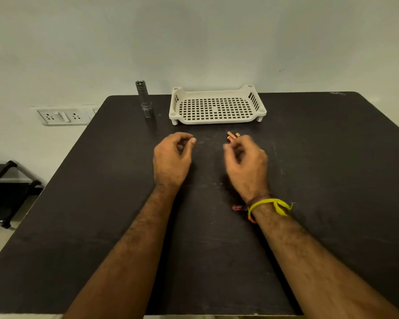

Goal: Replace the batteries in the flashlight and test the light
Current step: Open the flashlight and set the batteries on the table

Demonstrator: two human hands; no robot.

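Observation:
A grey metal flashlight (145,100) stands upright near the table's far left edge. Two or three small orange batteries (232,136) lie on the dark table (332,180) just in front of the tray. They sit right at the fingertips of my right hand (245,164), and its fingers partly hide them. That hand is loosely curled with thumb and fingers apart, and I see no grip on the batteries. My left hand (172,160) hovers a little to the left, also loosely curled and holding nothing. The flashlight is well beyond it.
A white perforated plastic tray (217,119) with nothing in it stands at the back centre, right of the flashlight. A wall with a socket panel (62,116) lies behind the table. A black stand (7,194) is on the floor to the left.

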